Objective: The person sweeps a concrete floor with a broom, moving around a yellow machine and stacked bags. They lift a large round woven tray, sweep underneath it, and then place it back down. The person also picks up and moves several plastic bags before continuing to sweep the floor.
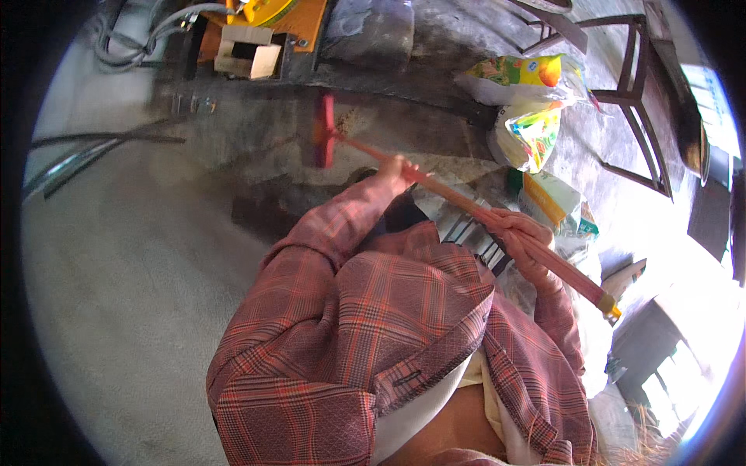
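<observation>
A long-handled broom (454,197), with a red head (327,140), slants across the view from upper left to lower right. My left hand (397,173) is wrapped round the handle towards its head end. Farther up the shaft, my right hand (527,242) grips it closer to the yellow-tipped end. The head is over the floor, where dark crumbs of debris (348,121) lie just to its right. Blur hides the exact shape of the bristles.
An open cardboard box (247,52) and yellow equipment (265,11) occupy a bench at upper left. Plastic sacks (533,137) stand to the right, near a metal frame (641,105). Dark bars (105,145) lie at left. Strong glare washes out the lower right.
</observation>
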Available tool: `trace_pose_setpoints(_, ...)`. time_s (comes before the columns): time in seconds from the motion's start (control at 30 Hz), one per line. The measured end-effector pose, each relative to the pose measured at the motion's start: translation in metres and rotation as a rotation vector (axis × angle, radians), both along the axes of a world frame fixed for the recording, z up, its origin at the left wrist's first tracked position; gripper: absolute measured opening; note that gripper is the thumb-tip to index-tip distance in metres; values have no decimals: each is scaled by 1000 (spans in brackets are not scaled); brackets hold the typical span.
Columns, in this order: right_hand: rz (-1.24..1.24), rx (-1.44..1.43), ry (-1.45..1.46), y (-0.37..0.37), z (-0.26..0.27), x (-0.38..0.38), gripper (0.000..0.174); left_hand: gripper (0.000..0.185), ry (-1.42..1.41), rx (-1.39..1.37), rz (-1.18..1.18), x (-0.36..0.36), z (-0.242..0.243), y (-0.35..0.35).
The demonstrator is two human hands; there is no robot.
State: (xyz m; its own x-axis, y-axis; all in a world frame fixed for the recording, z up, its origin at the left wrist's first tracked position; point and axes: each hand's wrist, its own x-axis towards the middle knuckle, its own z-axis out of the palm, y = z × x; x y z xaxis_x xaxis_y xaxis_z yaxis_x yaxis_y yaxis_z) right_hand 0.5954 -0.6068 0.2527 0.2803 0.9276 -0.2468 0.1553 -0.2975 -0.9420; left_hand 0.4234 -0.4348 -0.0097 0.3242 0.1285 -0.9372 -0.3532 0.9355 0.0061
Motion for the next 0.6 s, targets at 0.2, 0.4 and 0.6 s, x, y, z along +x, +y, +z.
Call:
trace_pose_setpoints(0.2, -101, -68, 256, 5, -35, 14, 20, 18, 237, -87, -133, -5, -39, -4)
trace_pose_setpoints(0.4, -145, -31, 50, 2, -12, 51, 20, 16, 29, -15, -85, 76, -45, -15)
trace_pose_setpoints(0.6, -428, -9, 125, -36, 3, 58, 22, 16, -7, -50, -123, 135, -32, -35)
